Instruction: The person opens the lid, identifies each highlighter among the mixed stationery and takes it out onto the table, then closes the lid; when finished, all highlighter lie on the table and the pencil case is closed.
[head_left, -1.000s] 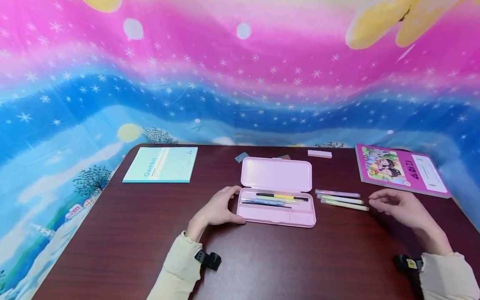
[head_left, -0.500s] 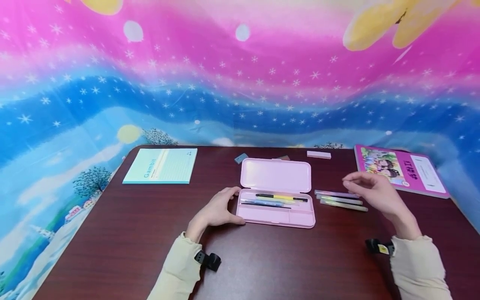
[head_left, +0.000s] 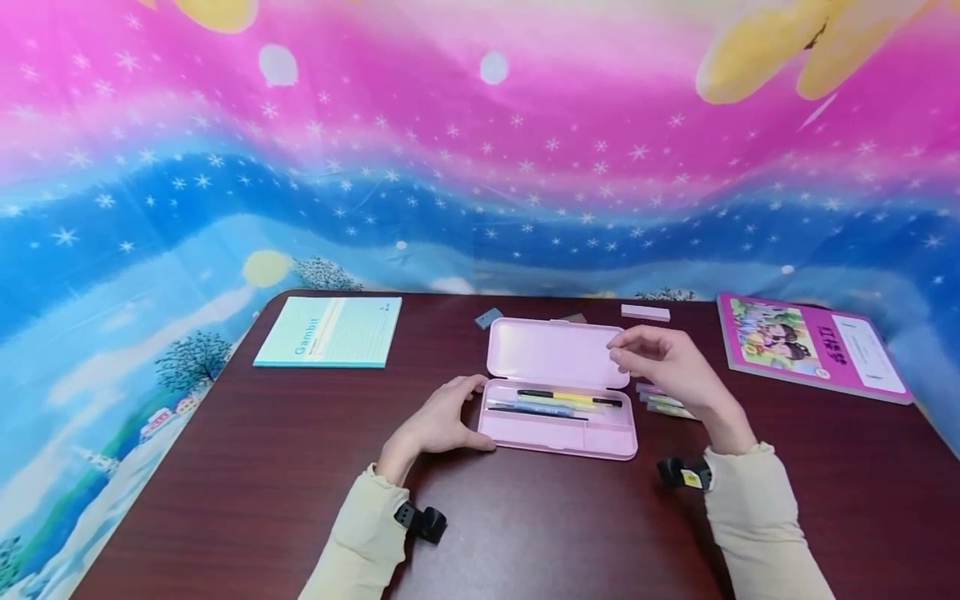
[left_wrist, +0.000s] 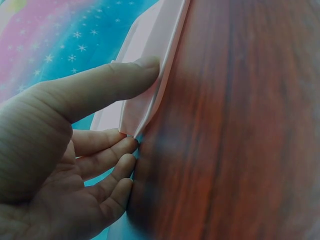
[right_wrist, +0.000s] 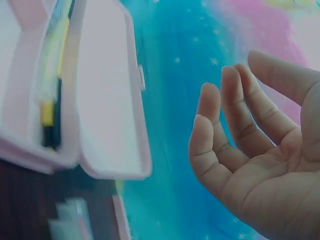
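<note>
A pink pencil case [head_left: 607, 440] lies with its lid [head_left: 555, 354] raised at the middle of the table. Inside are several pens, among them a black-and-yellow pen [head_left: 570, 397] and a blue pen [head_left: 536, 407]. My left hand [head_left: 438, 419] holds the case's left end, thumb on the front wall and fingertips at the back corner, as the left wrist view shows. My right hand [head_left: 682, 375] hovers by the lid's right edge, fingers loosely bent and nothing in them. Partly behind it are several light-coloured markers [head_left: 663, 402] on the table.
A mint notebook [head_left: 330, 332] lies at the back left, a pink picture-covered book [head_left: 817, 346] at the back right. Behind the lid are a blue-grey eraser [head_left: 489, 317], a brownish block [head_left: 574, 318] and a pale pink block [head_left: 645, 312]. A patterned cloth hangs behind the table [head_left: 570, 533].
My right hand has travelled left from beyond the markers, over them, to the lid's right edge. The left hand stays on the pencil case.
</note>
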